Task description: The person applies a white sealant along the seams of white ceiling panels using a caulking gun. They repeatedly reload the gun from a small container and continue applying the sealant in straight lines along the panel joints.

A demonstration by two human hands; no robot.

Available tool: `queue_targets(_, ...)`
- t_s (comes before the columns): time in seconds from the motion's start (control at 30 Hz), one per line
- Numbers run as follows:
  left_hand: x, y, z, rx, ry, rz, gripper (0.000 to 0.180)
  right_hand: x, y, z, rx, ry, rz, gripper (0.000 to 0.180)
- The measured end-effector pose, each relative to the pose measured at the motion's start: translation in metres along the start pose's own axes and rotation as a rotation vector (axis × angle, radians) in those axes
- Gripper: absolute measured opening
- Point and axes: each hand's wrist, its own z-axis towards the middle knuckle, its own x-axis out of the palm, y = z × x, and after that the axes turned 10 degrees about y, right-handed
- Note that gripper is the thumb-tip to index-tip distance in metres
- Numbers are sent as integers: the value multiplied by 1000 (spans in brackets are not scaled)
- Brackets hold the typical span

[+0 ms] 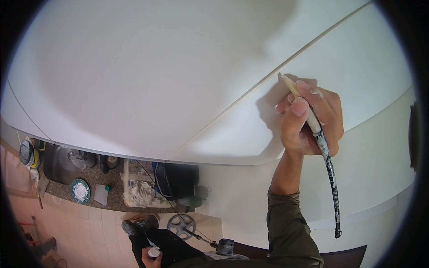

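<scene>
My right hand (315, 118) is raised against a large white panel (147, 76), its fingers pinched round a slim paintbrush (315, 126). The brush has a pale pointed tip and a long dark handle spattered with white, which hangs down below the wrist. Its tip is close to a narrow straight seam (250, 93) running diagonally across the panel; I cannot tell whether it touches. White smears mark a finger of this hand. Low in the picture, beside my dark trousers, my left hand (151, 261) is closed round a small white-topped container (153, 253), partly cut off by the lower edge.
Below the panel's curved edge lies a speckled counter (114, 196) with a sink (58, 167), a round tub of white paste (80, 191), a stained tray (127, 183) and a black box-like object (178, 181). A spoked wheel (181, 226) stands near my shoes.
</scene>
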Motion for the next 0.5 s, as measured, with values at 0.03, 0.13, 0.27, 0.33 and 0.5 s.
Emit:
queue_targets(0.03, -1, 2, 1, 12, 9, 1, 77, 0, 0, 0, 4, -6, 5, 20)
queue_targets(0.13, -3, 5, 2, 31, 10, 29, 78, 1, -2, 0, -23, -9, 21, 20)
queue_targets(0.27, -3, 11, 4, 22, 19, -16, 85, 1, -1, 0, 2, -29, 2, 19)
queue_targets(0.33, -1, 11, 4, -26, 17, -36, 87, 0, -1, -1, 22, -22, 6, 20)
queue_targets(0.5, -2, 9, 3, -83, 36, -46, 90, 0, 1, 2, 47, -40, -2, 22)
